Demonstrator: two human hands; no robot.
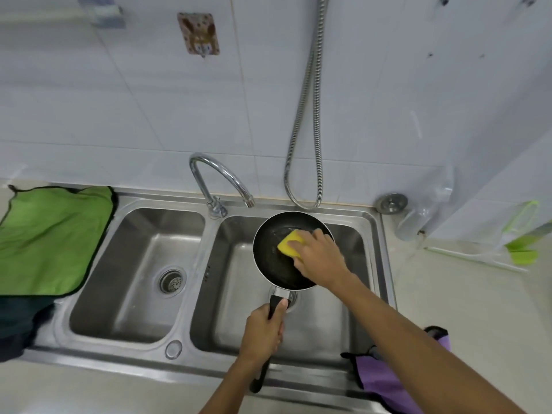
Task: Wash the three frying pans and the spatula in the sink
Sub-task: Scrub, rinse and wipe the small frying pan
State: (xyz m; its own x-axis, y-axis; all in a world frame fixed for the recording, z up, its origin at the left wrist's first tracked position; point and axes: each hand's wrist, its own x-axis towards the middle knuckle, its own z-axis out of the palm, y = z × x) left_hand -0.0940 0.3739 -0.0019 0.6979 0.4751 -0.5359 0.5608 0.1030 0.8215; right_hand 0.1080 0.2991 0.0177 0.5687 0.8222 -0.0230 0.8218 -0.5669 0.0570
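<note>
No words or numbers are legible. A small dark marking [208, 271] on the divider of the sink [194, 309] is too small to read. The wall hook plate [198, 33] bears only a cartoon figure.

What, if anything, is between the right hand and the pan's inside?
A yellow sponge lies under the right hand, against the black inside of the frying pan. Nothing sits between the left hand and the handle it grips.

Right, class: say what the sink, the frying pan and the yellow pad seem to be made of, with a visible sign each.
The sink: likely brushed stainless steel, grey with soft reflections. The frying pan: metal, probably non-stick coated; silvery rim, glossy black inside. The sponge: apparently soft foam; matte yellow block.
</note>
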